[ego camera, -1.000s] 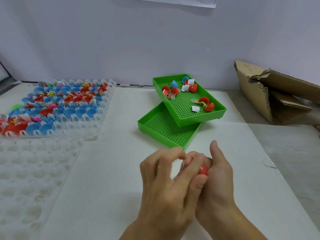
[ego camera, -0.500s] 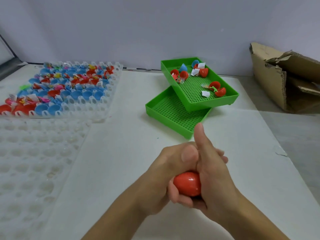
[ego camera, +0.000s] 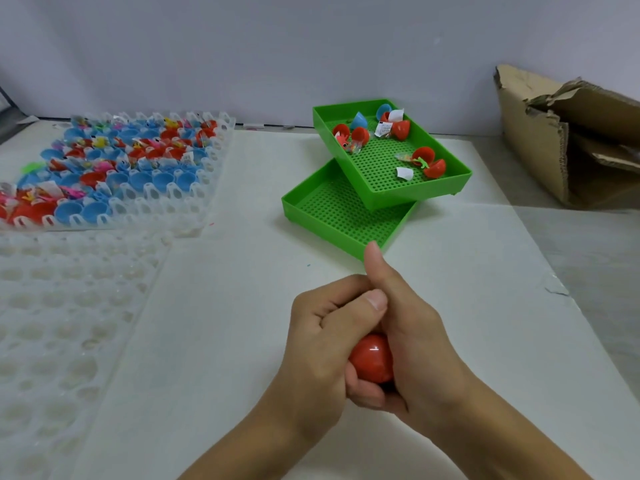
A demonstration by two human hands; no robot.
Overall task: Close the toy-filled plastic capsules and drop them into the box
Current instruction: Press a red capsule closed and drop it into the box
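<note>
While both your left hand and right hand clasp the red capsule together, note: cardboard box lies far right, nearer your right hand.

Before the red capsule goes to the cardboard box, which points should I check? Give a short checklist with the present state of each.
1. Both hands grip the red capsule: ok, left hand and right hand wrap it.
2. Capsule fully closed: cannot tell, fingers hide the seam.
3. Toy inside: cannot tell.
4. Cardboard box open towards the hands: ok.
5. Path to the box free: ok, only bare table lies between; the green trays sit farther back.
</note>
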